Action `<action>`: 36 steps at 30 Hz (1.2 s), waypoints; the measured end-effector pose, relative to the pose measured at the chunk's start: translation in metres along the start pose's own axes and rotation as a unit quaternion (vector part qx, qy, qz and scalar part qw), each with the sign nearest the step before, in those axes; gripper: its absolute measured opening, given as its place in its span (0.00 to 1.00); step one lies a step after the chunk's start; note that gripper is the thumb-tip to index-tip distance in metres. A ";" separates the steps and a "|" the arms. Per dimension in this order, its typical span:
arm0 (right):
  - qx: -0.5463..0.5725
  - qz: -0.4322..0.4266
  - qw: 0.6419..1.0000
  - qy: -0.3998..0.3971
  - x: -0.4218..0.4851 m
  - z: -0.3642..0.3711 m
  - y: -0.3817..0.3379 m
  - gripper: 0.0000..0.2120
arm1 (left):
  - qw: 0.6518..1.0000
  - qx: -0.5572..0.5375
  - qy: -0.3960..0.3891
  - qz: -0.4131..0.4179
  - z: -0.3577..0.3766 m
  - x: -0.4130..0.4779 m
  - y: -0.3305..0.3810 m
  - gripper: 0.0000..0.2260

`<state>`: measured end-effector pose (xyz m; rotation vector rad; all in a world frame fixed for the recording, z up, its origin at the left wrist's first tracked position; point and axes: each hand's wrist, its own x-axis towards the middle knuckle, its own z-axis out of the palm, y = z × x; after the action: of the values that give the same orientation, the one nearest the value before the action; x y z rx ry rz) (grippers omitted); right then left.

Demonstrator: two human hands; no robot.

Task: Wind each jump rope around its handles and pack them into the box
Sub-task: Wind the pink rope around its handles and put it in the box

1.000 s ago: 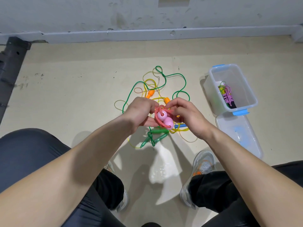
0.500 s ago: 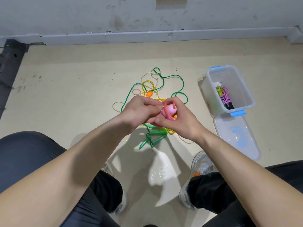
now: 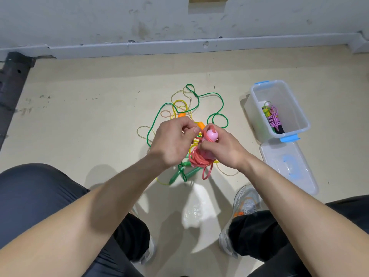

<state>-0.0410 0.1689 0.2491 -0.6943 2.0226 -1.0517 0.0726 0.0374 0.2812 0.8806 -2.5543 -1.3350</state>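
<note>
Evidently winding is finishing: red cord (image 3: 196, 159) is now bunching tighter round pink handles (image 3: 210, 134), right hand (image 3: 225, 150) gripping them, left hand (image 3: 171, 142) pinching the cord.

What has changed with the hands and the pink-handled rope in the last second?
The right hand has turned the pink handles so one end points up, no longer both ends at the camera, and grips them. The left hand now pinches the red rope beside that end, a loop lying over it; the wound coil shows below. The green rope, box and lid stayed.
</note>
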 end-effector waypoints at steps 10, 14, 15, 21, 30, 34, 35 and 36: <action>0.006 0.026 1.000 -0.013 0.007 0.003 0.014 0.15 | 0.994 -0.075 -0.057 -0.063 -0.006 0.009 0.007 0.15; 0.015 0.029 0.999 -0.013 0.008 0.003 0.019 0.13 | 0.959 -0.226 -0.121 -0.121 -0.003 0.014 0.009 0.18; 0.024 0.026 0.999 -0.022 0.007 0.004 0.020 0.14 | 0.950 -0.251 -0.128 -0.133 0.000 0.014 0.007 0.18; 0.072 0.031 0.996 -0.038 0.004 0.004 0.018 0.29 | 0.930 -0.307 -0.094 -0.177 0.005 0.017 -0.001 0.17; -0.141 0.017 0.989 -0.032 0.001 0.012 0.032 0.09 | 0.982 0.105 -0.124 -0.097 -0.005 0.022 0.015 0.20; -0.131 0.035 0.990 -0.035 0.002 0.013 0.035 0.10 | 0.978 0.048 -0.170 -0.116 -0.013 0.021 0.016 0.15; -0.110 0.040 0.993 -0.020 0.004 0.009 0.036 0.11 | 0.977 -0.058 -0.169 -0.120 -0.013 0.021 0.012 0.13; -0.072 0.045 0.996 -0.010 0.007 0.005 0.037 0.14 | 0.967 -0.158 -0.159 -0.119 -0.013 0.020 0.007 0.11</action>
<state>-0.0454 0.1806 0.2137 -0.6779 2.1082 -0.8501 0.0575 0.0203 0.2918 1.0001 -2.3971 -2.0364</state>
